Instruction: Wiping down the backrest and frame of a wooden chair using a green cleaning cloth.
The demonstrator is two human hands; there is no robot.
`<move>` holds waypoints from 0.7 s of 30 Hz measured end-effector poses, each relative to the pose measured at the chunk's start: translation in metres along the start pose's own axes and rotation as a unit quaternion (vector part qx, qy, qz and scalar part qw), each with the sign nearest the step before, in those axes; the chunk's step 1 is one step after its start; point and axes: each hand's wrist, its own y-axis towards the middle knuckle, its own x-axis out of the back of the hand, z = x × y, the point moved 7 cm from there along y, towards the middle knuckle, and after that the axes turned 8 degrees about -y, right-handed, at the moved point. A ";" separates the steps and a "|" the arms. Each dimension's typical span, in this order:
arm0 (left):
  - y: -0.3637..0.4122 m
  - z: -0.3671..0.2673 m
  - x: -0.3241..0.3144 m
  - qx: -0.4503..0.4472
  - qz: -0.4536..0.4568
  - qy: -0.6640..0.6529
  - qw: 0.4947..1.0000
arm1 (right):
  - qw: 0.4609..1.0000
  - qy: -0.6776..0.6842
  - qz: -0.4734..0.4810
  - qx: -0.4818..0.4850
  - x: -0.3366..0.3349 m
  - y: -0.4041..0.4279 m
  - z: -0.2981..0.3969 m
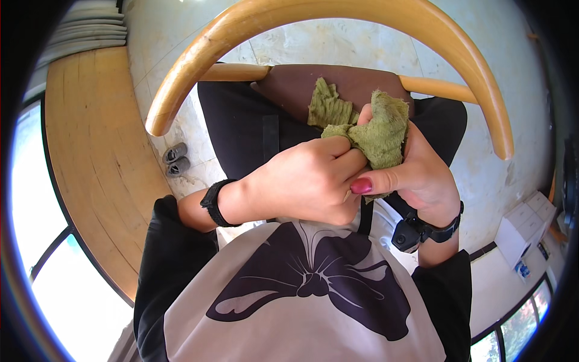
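A green, rough-textured cloth (382, 129) is bunched up between my two hands, in front of a wooden chair. My left hand (312, 178) is curled into a fist at the cloth's lower left edge, its fingers closed on the fabric. On the other side my right hand (418, 174) grips the cloth, its thumb touching the left fist. Another part of green cloth (330, 106) lies against the chair's brown seat; whether it joins the held part I cannot tell.
A curved wooden chair rail (339, 9) arches beyond the brown seat (289, 86). To the left are a long wooden bench top (99, 158) and a pair of grey shoes (175, 159) on the tiled floor (280, 43). White drawers (524, 226) stand at the right.
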 end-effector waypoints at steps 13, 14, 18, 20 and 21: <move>-0.001 0.003 -0.009 -0.010 0.005 -0.062 0.998 | 0.997 0.060 0.042 0.010 0.002 0.006 -0.010; -0.001 0.003 -0.010 -0.009 0.011 -0.062 0.998 | 0.997 0.060 0.042 0.010 0.002 0.006 -0.010; 0.000 0.004 -0.011 -0.012 0.023 -0.066 0.997 | 0.997 0.066 0.042 -0.026 0.004 0.008 -0.015; 0.000 0.006 -0.012 -0.006 0.027 -0.075 0.997 | 0.996 0.066 0.043 -0.042 0.006 0.009 -0.019; 0.000 0.007 -0.012 -0.006 0.026 -0.075 0.997 | 0.995 0.069 0.046 -0.047 0.006 0.010 -0.021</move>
